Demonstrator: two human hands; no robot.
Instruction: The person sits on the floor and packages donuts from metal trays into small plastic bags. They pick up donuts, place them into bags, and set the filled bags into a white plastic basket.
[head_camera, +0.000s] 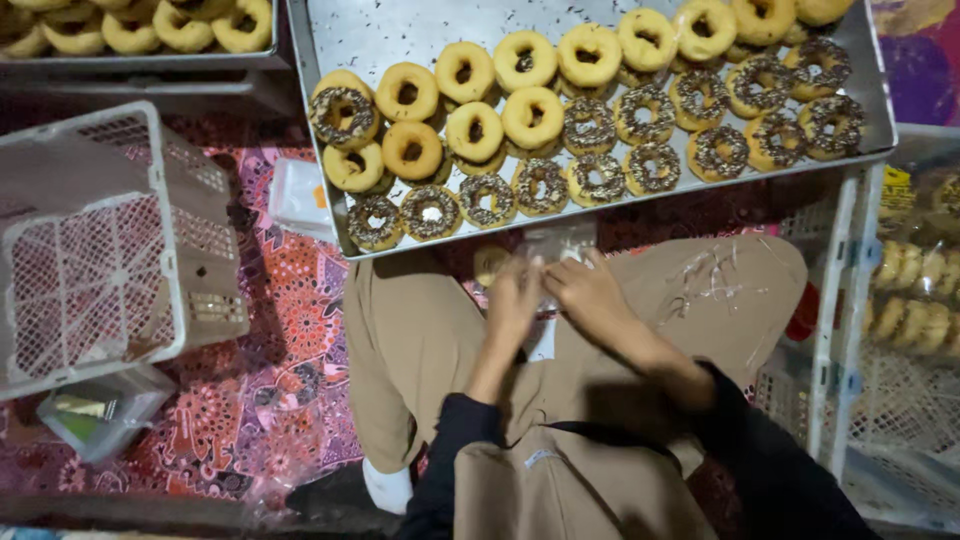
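Two hands (555, 295) w/ clear bag (560, 245)

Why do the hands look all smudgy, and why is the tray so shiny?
In the head view, the left hand and right hand are smeared by motion blur, so the clear bag they hold is hard to make out; the metal tray throws back pale glare from overhead light; the doughnuts look sharp; the bottom edge sinks into dark shadow.
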